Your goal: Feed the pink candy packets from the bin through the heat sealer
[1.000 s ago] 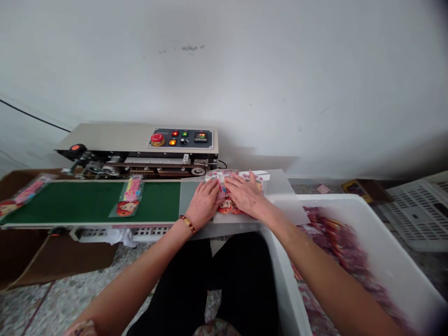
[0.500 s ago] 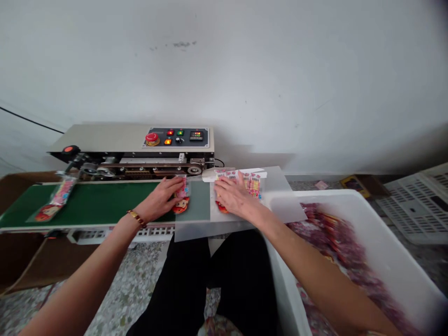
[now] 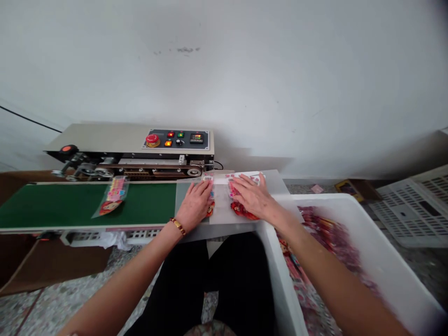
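Note:
My left hand (image 3: 196, 205) lies flat on a clear packet with pink and red print (image 3: 209, 192), at the right end of the green conveyor belt (image 3: 63, 205). My right hand (image 3: 252, 198) rests flat, fingers spread, on a small stack of the same packets (image 3: 241, 211) on a pale plate (image 3: 280, 186). Another packet (image 3: 111, 199) rides on the belt further left. Behind the belt stands the band sealing machine (image 3: 140, 151) with a red button and lit controls.
A large white bin (image 3: 385, 261) full of packets stands at my right, over my dark trousers (image 3: 224, 284). A white slatted crate (image 3: 416, 210) lies on the floor at far right. A brown cardboard box (image 3: 49, 261) sits below the belt at left. A white wall is behind.
My left hand let a packet go onto the belt, which carried it left, then came back right onto another packet. My right hand stayed on the stack.

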Available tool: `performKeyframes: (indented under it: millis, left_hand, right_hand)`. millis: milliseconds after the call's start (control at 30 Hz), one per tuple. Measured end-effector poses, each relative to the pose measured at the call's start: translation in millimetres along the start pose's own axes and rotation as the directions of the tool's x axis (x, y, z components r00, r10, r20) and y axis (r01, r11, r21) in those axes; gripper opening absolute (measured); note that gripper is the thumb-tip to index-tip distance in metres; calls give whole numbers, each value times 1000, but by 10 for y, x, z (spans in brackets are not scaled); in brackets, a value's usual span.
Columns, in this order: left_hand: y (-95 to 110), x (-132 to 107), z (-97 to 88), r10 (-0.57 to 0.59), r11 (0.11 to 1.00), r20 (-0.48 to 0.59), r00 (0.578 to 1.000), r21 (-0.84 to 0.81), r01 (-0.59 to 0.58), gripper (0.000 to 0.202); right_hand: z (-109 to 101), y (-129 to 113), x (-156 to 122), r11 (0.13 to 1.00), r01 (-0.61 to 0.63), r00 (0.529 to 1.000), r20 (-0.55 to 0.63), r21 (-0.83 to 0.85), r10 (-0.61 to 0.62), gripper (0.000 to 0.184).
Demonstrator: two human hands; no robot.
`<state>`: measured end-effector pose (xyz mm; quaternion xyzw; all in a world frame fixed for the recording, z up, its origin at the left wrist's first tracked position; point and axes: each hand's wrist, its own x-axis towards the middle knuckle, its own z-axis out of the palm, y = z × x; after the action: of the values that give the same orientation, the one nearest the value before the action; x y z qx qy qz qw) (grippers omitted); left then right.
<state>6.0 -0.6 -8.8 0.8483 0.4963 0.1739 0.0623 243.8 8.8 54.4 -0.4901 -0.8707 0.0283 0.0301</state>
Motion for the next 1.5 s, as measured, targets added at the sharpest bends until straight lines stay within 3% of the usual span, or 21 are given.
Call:
performKeyframes:
  millis: [133, 300, 400, 500, 667, 767, 933, 1100, 1200, 1300, 1400, 1500]
  left_hand:
    - [-218, -135, -78, -49, 999, -9, 999, -23, 49, 49]
    - [-640, -339, -280, -101, 995, 12, 995, -19, 101, 52]
    - [-780, -433, -420, -211, 974, -68, 975, 65, 216, 47]
    - [-618, -374, -441, -214, 971, -148, 966, 78, 227, 38]
    - [-14, -32, -148, -24, 999, -42, 999, -43, 22, 40]
    - [76, 37, -22, -15, 999, -21, 1000, -51, 13, 44]
    - [-325, -195, -147, -43, 996, -30, 999, -81, 40, 46]
    - [-868, -501, -447, -88, 994, 35, 996, -66, 90, 48]
    - [-997, -588, -547, -171, 983, -44, 984, 63, 174, 44]
    - [-811, -497, -504, -116, 990, -117, 986, 62, 124, 38]
    - [-395, -230, -331, 92, 993, -42, 995, -75, -95, 38]
    - [-26, 46, -137, 240, 964, 49, 970, -129, -232, 43]
  right_hand:
    - [97, -54, 63, 999, 54, 998, 42, 8, -54, 30]
    - [306, -385, 317, 993, 115, 993, -31, 35, -114, 29]
    - [383, -569, 457, 992, 90, 995, -58, 84, -85, 32]
    - [344, -637, 474, 991, 47, 997, -66, 127, -39, 35]
    - [136, -439, 140, 997, -29, 997, -68, 69, 34, 36]
    - [125, -267, -122, 995, -96, 991, -90, 21, 97, 35]
    - [247, -207, -238, 985, -169, 979, -113, 9, 169, 37]
    - [242, -441, 154, 998, 24, 1000, -21, 54, -23, 31]
    - [244, -532, 389, 989, 115, 993, -10, 90, -115, 33]
    - [238, -447, 401, 988, 85, 996, -47, 131, -79, 38]
    - [196, -199, 178, 993, -2, 996, -93, 119, 13, 43]
    - [149, 55, -110, 991, -92, 987, -124, 98, 104, 41]
